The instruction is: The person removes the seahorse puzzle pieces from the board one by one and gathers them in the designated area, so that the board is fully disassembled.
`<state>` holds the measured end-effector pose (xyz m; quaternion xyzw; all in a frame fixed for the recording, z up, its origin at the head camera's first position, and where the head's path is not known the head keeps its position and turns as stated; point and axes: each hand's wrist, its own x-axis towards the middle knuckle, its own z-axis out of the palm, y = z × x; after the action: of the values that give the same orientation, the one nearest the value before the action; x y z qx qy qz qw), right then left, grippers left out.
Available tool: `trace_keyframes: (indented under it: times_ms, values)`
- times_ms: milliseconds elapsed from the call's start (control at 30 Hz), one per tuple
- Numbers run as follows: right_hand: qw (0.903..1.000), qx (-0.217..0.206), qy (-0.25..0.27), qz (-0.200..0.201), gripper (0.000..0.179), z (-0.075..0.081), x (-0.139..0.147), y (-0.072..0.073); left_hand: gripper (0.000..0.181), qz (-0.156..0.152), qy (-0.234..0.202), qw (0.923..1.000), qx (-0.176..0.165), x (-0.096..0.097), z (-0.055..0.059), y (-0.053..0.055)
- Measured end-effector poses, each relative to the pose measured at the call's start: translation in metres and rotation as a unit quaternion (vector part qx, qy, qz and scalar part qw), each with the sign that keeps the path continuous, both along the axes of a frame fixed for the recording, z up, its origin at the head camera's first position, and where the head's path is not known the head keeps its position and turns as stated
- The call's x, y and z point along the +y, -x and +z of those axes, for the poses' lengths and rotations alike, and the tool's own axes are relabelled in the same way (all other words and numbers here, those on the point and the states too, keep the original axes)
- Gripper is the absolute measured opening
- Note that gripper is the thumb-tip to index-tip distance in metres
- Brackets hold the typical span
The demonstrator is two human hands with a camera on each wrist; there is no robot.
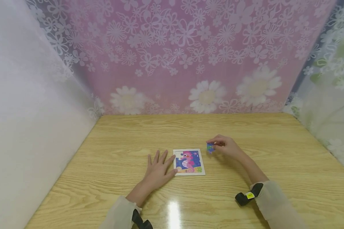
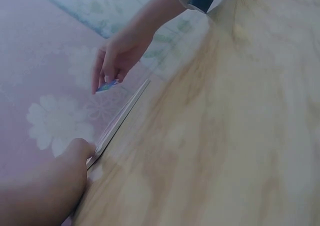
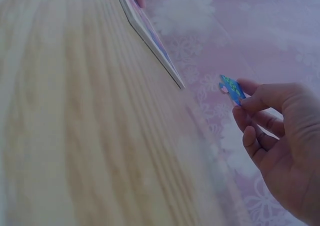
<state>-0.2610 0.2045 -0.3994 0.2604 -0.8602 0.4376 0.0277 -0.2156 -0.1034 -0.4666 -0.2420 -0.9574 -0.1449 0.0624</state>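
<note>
A square jigsaw puzzle point(image 1: 193, 162) with a white frame lies flat on the table, showing a pink seahorse on blue. White gaps show at its upper left and lower left corner. My left hand point(image 1: 157, 171) lies palm down with fingers spread, thumb and forefinger touching the puzzle's left edge. To the right of the frame, my right hand point(image 1: 225, 146) pinches a blue puzzle piece point(image 3: 232, 90) between thumb and fingers. Green and pink markings show on the piece, which is held up off the table in the right wrist view.
The wood-grain table point(image 1: 117, 136) extends around the puzzle on all sides. A pink flowered curtain point(image 1: 172, 57) hangs behind its far edge, with pale sheets at the left and right. Each wrist wears a black strap point(image 1: 249, 194).
</note>
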Motion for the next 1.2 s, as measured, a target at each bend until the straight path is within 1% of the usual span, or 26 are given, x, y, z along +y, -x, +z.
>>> trace_keyframes:
  times_ms: [233, 333, 433, 533, 700, 800, 900, 1033, 1200]
  values:
    - [0.9997, -0.024, 0.004, -0.004, 0.022, -0.007, 0.011, -0.001, 0.059, -0.002, 0.005, 1.0000, -0.003, 0.001, 0.002, -0.001]
    - [0.9995, -0.032, 0.004, -0.001, 0.022, -0.009, 0.014, -0.002, 0.060, -0.004, 0.005, 1.0000, -0.006, 0.001, 0.000, -0.001]
    - [0.9992, -0.038, 0.011, 0.005, 0.022, -0.014, 0.018, 0.001, 0.060, -0.004, 0.005, 1.0000, -0.005, 0.001, -0.002, 0.000]
    - [0.9988, -0.040, 0.026, 0.007, 0.022, -0.024, 0.022, 0.007, 0.060, -0.005, 0.006, 1.0000, -0.003, 0.000, -0.004, 0.001]
    - [0.9987, -0.044, 0.027, 0.004, 0.022, -0.045, 0.030, 0.018, 0.059, -0.007, 0.001, 1.0000, -0.004, -0.001, -0.004, -0.001]
    - [0.9984, -0.047, 0.032, 0.006, 0.023, -0.053, 0.033, 0.022, 0.059, -0.005, -0.002, 0.9999, -0.009, -0.002, -0.004, -0.003]
    - [0.9982, -0.051, 0.032, -0.001, 0.023, -0.056, 0.033, 0.023, 0.059, -0.004, -0.006, 0.9999, -0.011, -0.002, -0.005, -0.003]
    - [0.9985, -0.047, 0.024, -0.011, 0.023, -0.057, 0.032, 0.024, 0.060, -0.002, -0.003, 0.9999, -0.010, -0.002, -0.006, -0.001]
    - [0.9990, -0.038, 0.021, -0.015, 0.023, -0.058, 0.033, 0.024, 0.060, -0.002, -0.001, 0.9999, -0.015, -0.001, -0.003, -0.001]
